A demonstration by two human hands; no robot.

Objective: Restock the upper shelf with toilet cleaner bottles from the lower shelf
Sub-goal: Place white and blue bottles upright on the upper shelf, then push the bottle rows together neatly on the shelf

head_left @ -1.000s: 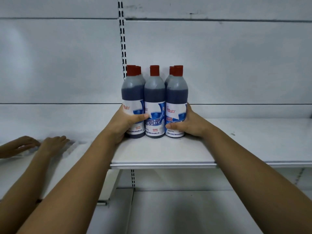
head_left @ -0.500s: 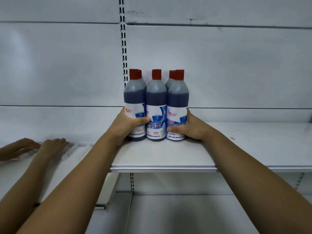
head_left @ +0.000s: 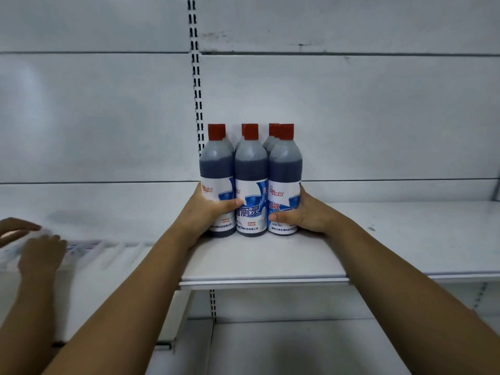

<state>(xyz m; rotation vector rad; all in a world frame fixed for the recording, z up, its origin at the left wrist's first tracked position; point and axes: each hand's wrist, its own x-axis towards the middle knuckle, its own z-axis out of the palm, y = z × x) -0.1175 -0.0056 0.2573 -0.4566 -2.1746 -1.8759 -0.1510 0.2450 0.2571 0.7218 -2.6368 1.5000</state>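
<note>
While another person's hands (head_left: 40, 253) now blur over something pale at the far left, where half a second ago they lay flat, your own grip has not altered. Your left hand (head_left: 208, 212) stays wrapped round the outer bottle, thumb laid across its label. The toilet cleaner bottles (head_left: 251, 182) stand upright as a tight block on the upper shelf (head_left: 378, 253), near its left end and set back from its front edge, much where they stood a second ago. Your right hand (head_left: 305, 215) clamps the opposite side, thumb curled over the front. With the block settled on the board, this load looks delivered; what seems left is to let go and return to the lower shelf (head_left: 297, 353) for more.

A slotted upright (head_left: 196, 90) runs down flat, matt white back panels. The bottles are smooth, cloudy plastic cylinders with rounded shoulders, dark blue liquid showing through, glossy white-and-blue labels and squat red caps (head_left: 251, 131). More caps peep from behind the front three. The shelf is plain white board with a thin front lip.
</note>
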